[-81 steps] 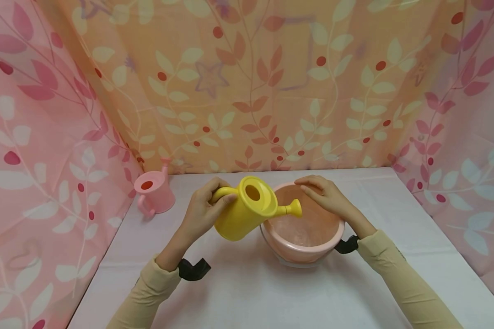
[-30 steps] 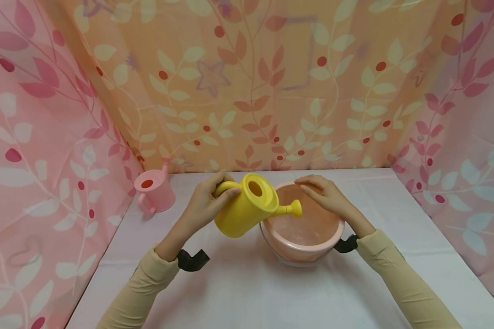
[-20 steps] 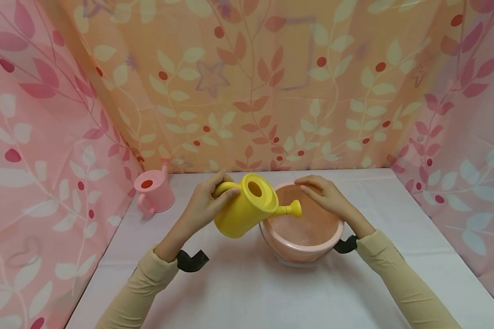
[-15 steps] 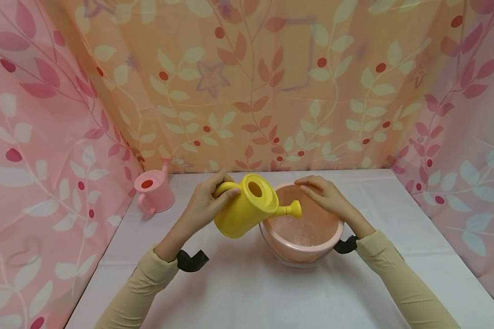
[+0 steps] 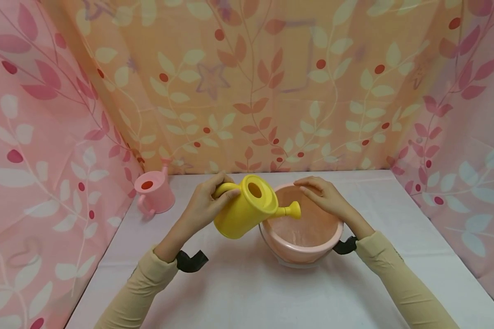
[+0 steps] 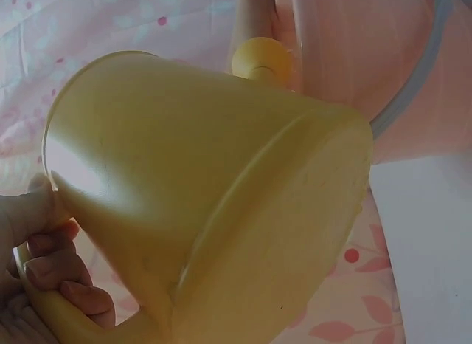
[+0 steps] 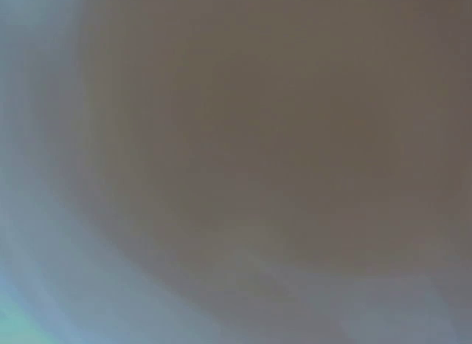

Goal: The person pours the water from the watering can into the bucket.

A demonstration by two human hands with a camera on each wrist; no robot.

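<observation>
My left hand grips a yellow watering can by its handle, the fingers curled round it in the left wrist view. The can hangs tilted to the right, its spout head over the pink bowl. Disturbed water shows at the bottom of the bowl, under the spout. My right hand rests on the bowl's far right rim, fingers extended along the edge and thumb toward the inside. The right wrist view is too blurred to show the fingers.
A pink watering can stands at the back left of the white-covered table. Patterned cloth hangs behind and on both sides. A grey strip runs along the bowl's outside.
Since the earliest frame my left hand and the yellow watering can have shifted very slightly. The rippling patch in the bowl changes from frame to frame. My right hand stays on the rim.
</observation>
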